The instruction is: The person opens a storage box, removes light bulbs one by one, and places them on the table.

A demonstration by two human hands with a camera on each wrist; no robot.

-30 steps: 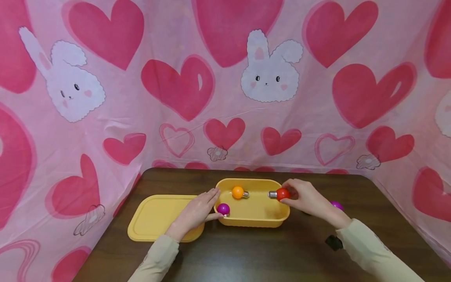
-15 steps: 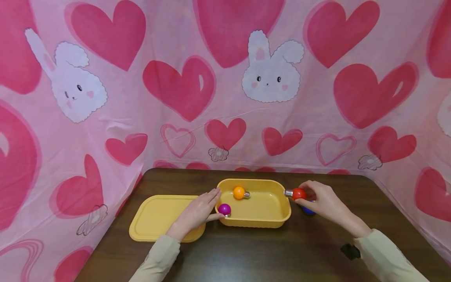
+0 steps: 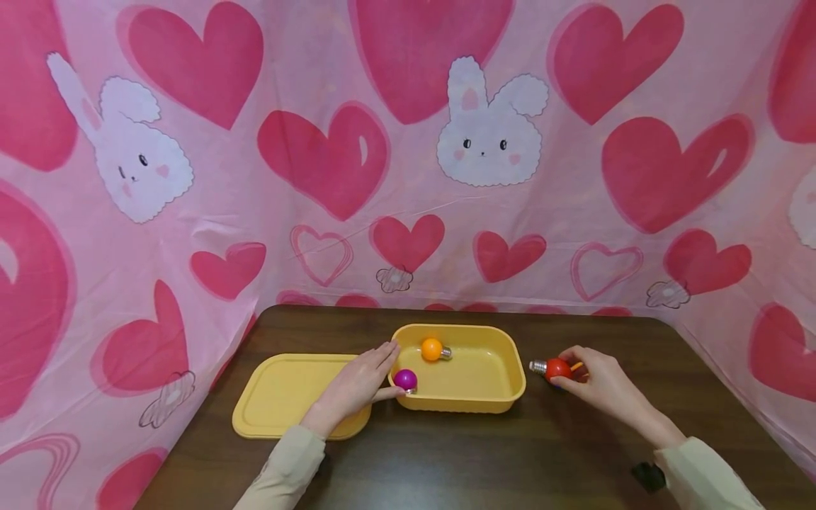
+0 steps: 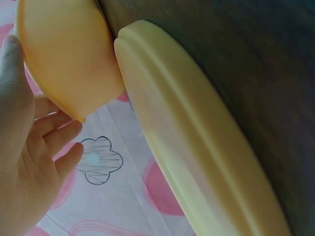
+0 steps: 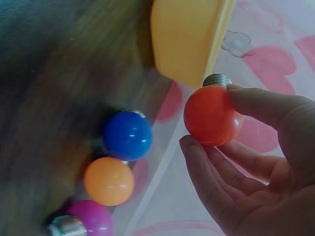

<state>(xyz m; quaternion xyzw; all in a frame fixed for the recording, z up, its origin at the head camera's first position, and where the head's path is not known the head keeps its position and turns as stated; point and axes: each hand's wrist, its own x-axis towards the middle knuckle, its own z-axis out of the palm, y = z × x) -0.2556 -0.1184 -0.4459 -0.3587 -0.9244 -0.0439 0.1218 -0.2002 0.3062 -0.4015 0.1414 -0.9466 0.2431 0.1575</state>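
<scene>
In the head view my right hand pinches a red light bulb by its globe, just right of the yellow box. The metal screw base points left toward the box. Inside the box lie an orange bulb at the back left and a purple bulb at the front left. My left hand rests with straight fingers against the box's left end, the thumb at its front corner. The right wrist view shows thumb and fingertips around the red bulb.
In the right wrist view a blue bulb, an orange bulb and a purple bulb lie in a row on the dark wooden table, mostly hidden in the head view. A yellow lid lies left of the box, partly under my left hand.
My right hand has carried the red bulb out from over the box to the right, and then lower beside it. The left hand and box have stayed put.
</scene>
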